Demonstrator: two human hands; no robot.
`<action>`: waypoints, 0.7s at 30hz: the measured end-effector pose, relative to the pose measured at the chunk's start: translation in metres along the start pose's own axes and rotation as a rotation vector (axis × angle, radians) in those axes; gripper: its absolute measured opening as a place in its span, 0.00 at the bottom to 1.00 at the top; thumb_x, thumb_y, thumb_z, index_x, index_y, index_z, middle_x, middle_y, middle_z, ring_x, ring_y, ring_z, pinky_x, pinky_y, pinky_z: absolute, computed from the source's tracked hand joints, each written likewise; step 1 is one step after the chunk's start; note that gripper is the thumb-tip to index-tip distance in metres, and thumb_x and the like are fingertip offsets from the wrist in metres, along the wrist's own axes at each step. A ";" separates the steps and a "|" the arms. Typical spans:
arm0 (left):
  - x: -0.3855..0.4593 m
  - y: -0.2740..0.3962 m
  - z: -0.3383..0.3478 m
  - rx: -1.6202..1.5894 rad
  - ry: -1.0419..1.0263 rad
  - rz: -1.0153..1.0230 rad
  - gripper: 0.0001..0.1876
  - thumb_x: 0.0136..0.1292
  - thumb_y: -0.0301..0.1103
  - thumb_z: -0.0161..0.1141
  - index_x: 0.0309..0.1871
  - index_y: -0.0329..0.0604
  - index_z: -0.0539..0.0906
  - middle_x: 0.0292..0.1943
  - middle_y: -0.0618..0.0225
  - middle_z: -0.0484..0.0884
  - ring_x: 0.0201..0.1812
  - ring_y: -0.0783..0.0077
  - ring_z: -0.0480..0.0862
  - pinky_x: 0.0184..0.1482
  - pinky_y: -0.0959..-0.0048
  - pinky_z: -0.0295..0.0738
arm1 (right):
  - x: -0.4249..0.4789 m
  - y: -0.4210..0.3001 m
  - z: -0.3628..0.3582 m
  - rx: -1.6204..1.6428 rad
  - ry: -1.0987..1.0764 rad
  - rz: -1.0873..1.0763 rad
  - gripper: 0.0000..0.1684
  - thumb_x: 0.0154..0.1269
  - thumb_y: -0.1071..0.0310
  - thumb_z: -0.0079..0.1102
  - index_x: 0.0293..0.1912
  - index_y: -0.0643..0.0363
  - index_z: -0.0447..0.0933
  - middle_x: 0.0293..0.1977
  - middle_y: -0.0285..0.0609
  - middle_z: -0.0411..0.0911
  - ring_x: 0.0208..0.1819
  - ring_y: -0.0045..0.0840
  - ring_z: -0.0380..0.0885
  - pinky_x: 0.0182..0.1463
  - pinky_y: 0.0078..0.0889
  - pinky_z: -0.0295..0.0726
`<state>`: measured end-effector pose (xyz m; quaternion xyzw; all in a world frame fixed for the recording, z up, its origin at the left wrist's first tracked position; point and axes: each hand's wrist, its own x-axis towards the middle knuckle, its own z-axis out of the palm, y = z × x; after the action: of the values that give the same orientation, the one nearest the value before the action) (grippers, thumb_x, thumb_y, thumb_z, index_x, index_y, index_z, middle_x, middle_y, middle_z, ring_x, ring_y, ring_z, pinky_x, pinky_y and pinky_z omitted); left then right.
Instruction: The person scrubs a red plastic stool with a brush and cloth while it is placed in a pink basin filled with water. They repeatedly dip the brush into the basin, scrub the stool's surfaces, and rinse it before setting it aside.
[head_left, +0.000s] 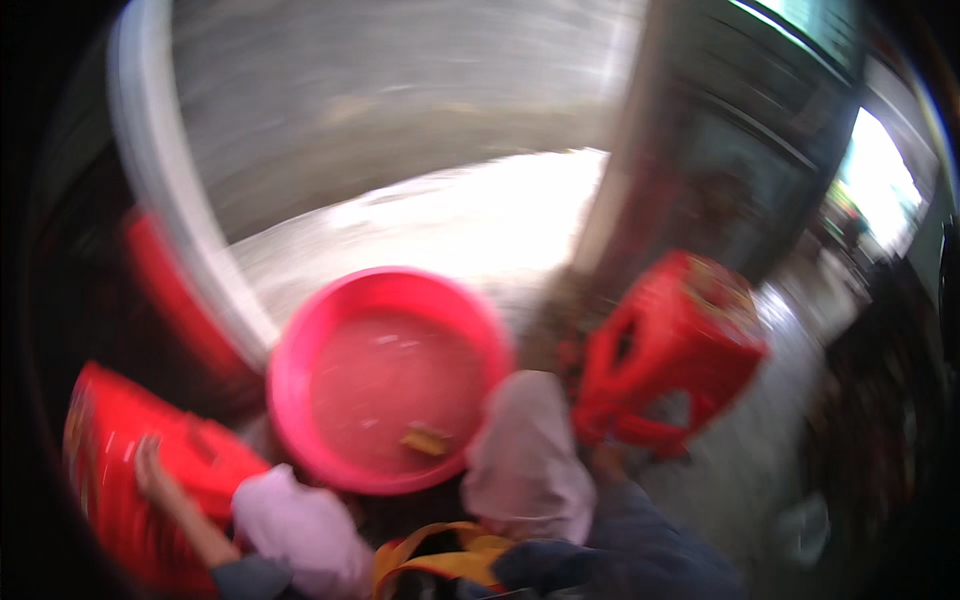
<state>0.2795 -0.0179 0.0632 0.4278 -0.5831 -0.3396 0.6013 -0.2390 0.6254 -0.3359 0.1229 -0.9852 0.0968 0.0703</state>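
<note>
My left hand (152, 466) is at the side of a red plastic stool (187, 457) on the left, its fingers extended with nothing visible in them. Blur hides whether it touches the stool. My right hand (609, 459), mostly hidden and blurred, is low beside the legs of a second red plastic stool (675, 352); its grip is unclear. Between my knees and the doorway sits a round pink plastic basin (289, 390). It holds what looks like cloudy water, with a small yellow object (425, 441) near its close side.
Light cloth covers both my knees (532, 450), close to the basin. A yellow strap (442, 559) lies at my lap. White door frame (180, 150) stands left; a dark cabinet-like structure (720, 150) stands right. Beyond is a grey wall (390, 90). A whitish object (804, 529) lies on the floor.
</note>
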 end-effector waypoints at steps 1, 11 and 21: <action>-0.003 0.026 -0.013 0.073 0.026 0.091 0.14 0.70 0.33 0.56 0.53 0.33 0.80 0.49 0.57 0.83 0.53 0.66 0.81 0.61 0.69 0.72 | -0.007 -0.028 0.007 0.073 -0.030 0.033 0.15 0.57 0.62 0.55 0.42 0.59 0.77 0.29 0.52 0.78 0.31 0.43 0.78 0.32 0.49 0.74; -0.027 0.079 -0.150 0.404 0.601 0.429 0.16 0.62 0.25 0.60 0.54 0.34 0.79 0.52 0.55 0.82 0.56 0.57 0.79 0.64 0.63 0.67 | 0.128 -0.276 -0.204 1.063 0.009 0.120 0.11 0.65 0.59 0.55 0.37 0.56 0.75 0.20 0.39 0.71 0.17 0.22 0.64 0.19 0.28 0.59; 0.008 -0.004 -0.243 0.036 0.492 -0.283 0.30 0.71 0.55 0.50 0.56 0.33 0.78 0.55 0.57 0.81 0.56 0.65 0.78 0.58 0.66 0.70 | 0.103 -0.632 -0.288 1.240 -0.646 -0.578 0.08 0.68 0.61 0.55 0.36 0.55 0.75 0.19 0.35 0.72 0.14 0.18 0.66 0.15 0.22 0.62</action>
<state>0.5219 0.0020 0.0736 0.5849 -0.3603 -0.2959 0.6638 -0.1432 0.0604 0.0707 0.4155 -0.6506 0.5701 -0.2814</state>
